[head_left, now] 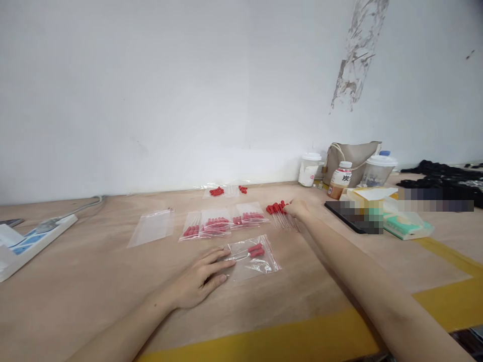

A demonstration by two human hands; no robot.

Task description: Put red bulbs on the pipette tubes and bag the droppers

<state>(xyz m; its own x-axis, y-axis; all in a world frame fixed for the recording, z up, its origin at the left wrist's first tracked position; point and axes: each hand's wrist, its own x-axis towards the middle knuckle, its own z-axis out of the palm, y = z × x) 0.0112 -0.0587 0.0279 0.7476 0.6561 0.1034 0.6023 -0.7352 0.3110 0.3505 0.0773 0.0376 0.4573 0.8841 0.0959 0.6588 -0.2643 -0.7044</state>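
My left hand lies open on the table, with its fingertips resting on the left edge of a clear zip-lock bag. Inside that bag are two glass droppers with red rubber bulbs. Farther right, my right hand reaches to a fanned pile of loose red-bulbed droppers. Its fingers are closed at a bulb on the pile's right side, partly hiding it. Behind the near bag, several filled zip-lock bags of droppers lie in a row.
An unfilled zip-lock bag lies left. Small red pieces sit on plastic near the wall. At right are a dark phone, a tissue pack, a drink bottle, lidded cups and a grey bag. A power strip is far left.
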